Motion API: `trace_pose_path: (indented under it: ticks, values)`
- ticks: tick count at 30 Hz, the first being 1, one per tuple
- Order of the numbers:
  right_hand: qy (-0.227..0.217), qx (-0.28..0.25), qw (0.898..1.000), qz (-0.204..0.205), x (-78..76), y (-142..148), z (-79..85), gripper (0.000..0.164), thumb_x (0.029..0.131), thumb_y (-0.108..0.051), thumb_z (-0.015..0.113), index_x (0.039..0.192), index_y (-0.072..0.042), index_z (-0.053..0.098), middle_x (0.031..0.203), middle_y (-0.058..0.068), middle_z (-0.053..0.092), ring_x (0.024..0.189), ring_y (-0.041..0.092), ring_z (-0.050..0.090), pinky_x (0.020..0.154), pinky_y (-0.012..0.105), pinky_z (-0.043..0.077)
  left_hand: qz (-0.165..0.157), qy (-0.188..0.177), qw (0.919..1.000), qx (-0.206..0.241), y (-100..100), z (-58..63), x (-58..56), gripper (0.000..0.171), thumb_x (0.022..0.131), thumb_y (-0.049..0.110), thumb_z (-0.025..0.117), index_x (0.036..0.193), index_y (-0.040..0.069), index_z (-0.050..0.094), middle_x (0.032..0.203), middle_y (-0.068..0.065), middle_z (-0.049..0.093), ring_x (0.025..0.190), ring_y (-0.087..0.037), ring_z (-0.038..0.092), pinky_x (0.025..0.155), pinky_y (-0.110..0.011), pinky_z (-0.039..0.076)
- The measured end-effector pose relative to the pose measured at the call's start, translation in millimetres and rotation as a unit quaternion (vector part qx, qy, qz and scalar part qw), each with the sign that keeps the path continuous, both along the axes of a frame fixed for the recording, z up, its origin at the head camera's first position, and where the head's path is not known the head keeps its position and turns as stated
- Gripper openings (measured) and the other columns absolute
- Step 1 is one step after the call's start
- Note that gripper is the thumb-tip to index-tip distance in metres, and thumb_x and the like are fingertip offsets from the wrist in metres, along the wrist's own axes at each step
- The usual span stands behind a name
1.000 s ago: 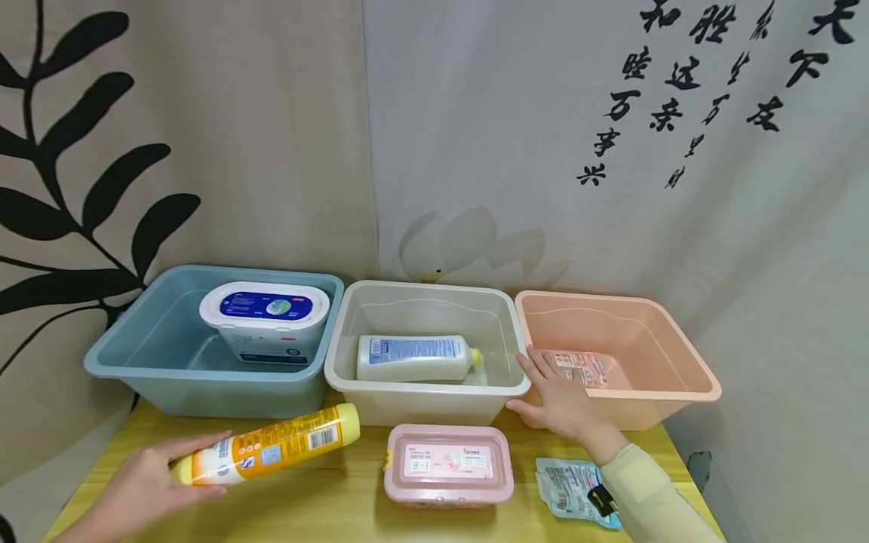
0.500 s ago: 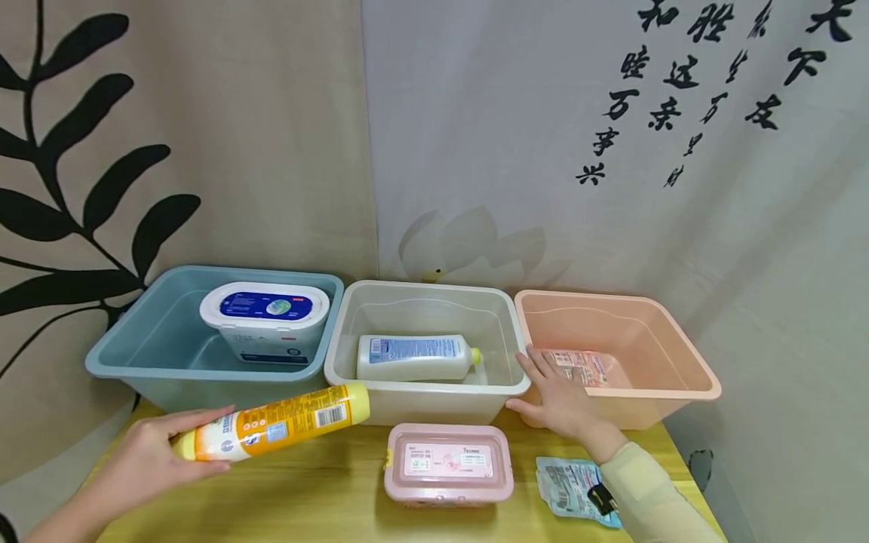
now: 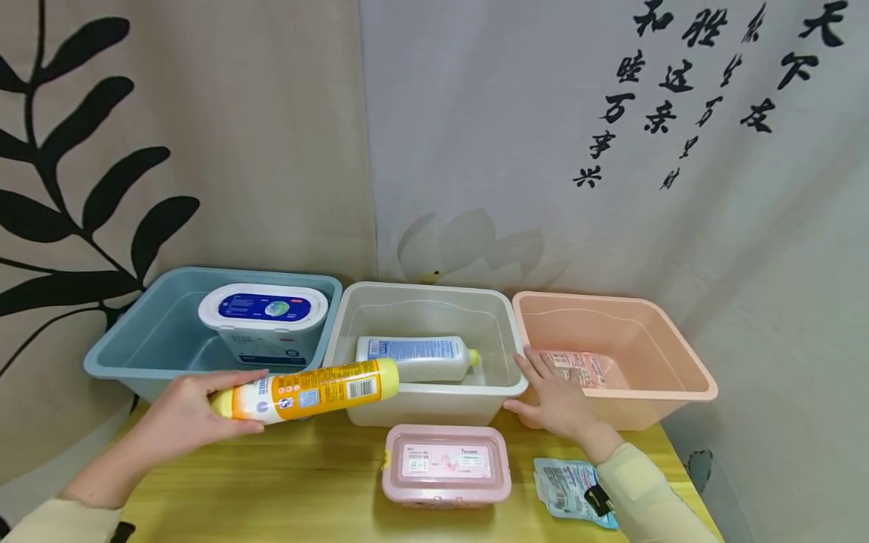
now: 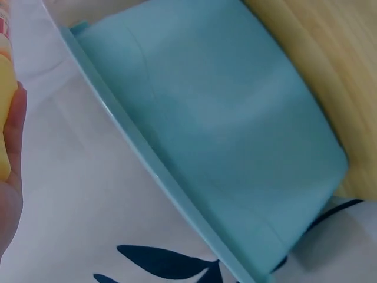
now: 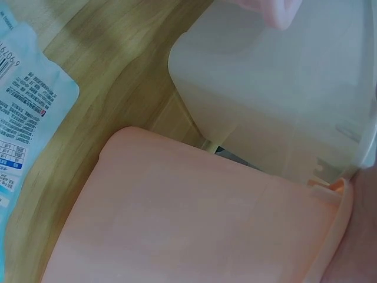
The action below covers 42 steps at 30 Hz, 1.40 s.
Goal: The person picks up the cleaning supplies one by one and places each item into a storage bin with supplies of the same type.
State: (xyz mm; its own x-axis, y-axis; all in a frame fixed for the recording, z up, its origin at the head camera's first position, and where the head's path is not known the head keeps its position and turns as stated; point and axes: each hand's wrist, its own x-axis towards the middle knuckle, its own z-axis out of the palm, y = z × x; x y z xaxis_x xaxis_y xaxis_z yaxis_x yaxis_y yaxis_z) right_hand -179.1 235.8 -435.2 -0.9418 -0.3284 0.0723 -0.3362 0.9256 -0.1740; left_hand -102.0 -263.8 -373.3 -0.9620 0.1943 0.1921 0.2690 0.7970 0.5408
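My left hand [image 3: 193, 415] grips one end of a yellow and white bottle [image 3: 326, 391]. That bottle is held almost level above the table, in front of the blue bin [image 3: 163, 332] and the white bin [image 3: 421, 407]. Only a yellow part of it and some fingers show at the left edge of the left wrist view. My right hand [image 3: 560, 403] rests with fingers extended on the rims where the white bin and the peach bin [image 3: 638, 339] meet. A white bottle with a yellow cap [image 3: 414, 366] lies inside the white bin, partly covered by the held bottle.
A white lidded tub [image 3: 265, 332] sits in the blue bin, and a pink packet [image 3: 577, 367] lies in the peach bin. On the wooden table [image 3: 271, 490] are a pink lidded box [image 3: 446, 464] and a light blue pouch [image 3: 566, 486], partly under the right sleeve. A curtain hangs behind.
My left hand has carried the yellow bottle up and to the right, so its capped end now overlaps the white bin's front. The right hand stays on the rims.
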Motion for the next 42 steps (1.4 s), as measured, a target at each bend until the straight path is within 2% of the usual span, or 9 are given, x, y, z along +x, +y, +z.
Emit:
trace_pose_path:
  ticks: [5,13,19,27,34,42]
  values:
    - [0.003,-0.004,1.000,-0.002,0.0,-0.6,0.3,0.084,0.081,-0.064,0.054,0.148,-0.019,0.029,0.156,0.008,0.021,0.141,0.036,0.025,0.098,0.076,0.020,-0.013,-0.022,0.9996,0.011,8.4,4.5,-15.4,0.068,0.065,0.044,0.082,0.122,0.011,0.063,0.111,-0.014,0.067,0.081,-0.016,0.053,0.059,-0.017,0.047]
    - [-0.002,-0.001,1.000,-0.001,-0.1,-2.8,-0.2,0.083,0.082,-0.062,0.055,0.148,-0.020,0.028,0.157,0.007,0.020,0.142,0.035,0.023,0.097,0.076,0.022,-0.038,-0.001,0.9990,0.026,25.0,9.9,-42.8,0.065,0.063,0.041,0.084,0.118,0.011,0.066,0.103,-0.010,0.069,0.077,-0.016,0.054,0.057,-0.020,0.049]
    - [-0.001,0.003,1.000,0.001,0.1,-3.5,1.2,0.083,0.082,-0.064,0.052,0.148,-0.019,0.029,0.157,0.008,0.021,0.142,0.035,0.023,0.097,0.076,0.022,-0.056,-0.042,0.9957,0.060,39.7,13.8,-62.5,0.066,0.065,0.040,0.083,0.121,0.011,0.064,0.107,-0.011,0.066,0.083,-0.021,0.054,0.059,-0.021,0.052]
    - [0.004,0.006,1.000,-0.001,0.0,-3.3,1.7,0.084,0.082,-0.066,0.051,0.148,-0.020,0.029,0.156,0.008,0.022,0.141,0.035,0.025,0.098,0.076,0.020,-0.060,-0.082,0.9921,0.074,59.7,22.5,-86.2,0.066,0.066,0.041,0.082,0.123,0.014,0.063,0.102,-0.010,0.064,0.081,-0.020,0.055,0.059,-0.024,0.052]
    - [0.000,0.007,1.000,-0.004,0.9,-3.4,2.0,0.084,0.082,-0.067,0.051,0.148,-0.020,0.029,0.156,0.008,0.022,0.141,0.035,0.025,0.098,0.075,0.021,-0.080,-0.079,0.9914,0.067,79.8,26.5,-108.0,0.065,0.068,0.041,0.082,0.123,0.012,0.063,0.102,-0.009,0.064,0.082,-0.019,0.056,0.063,-0.023,0.053]
    - [-0.003,0.000,1.000,-0.002,1.3,-2.2,-0.5,0.084,0.082,-0.067,0.051,0.148,-0.020,0.029,0.157,0.008,0.021,0.141,0.036,0.024,0.099,0.075,0.023,-0.097,-0.093,0.9879,0.077,104.3,26.5,-128.8,0.064,0.067,0.041,0.082,0.122,0.015,0.064,0.106,-0.008,0.065,0.082,-0.019,0.056,0.065,-0.025,0.053]
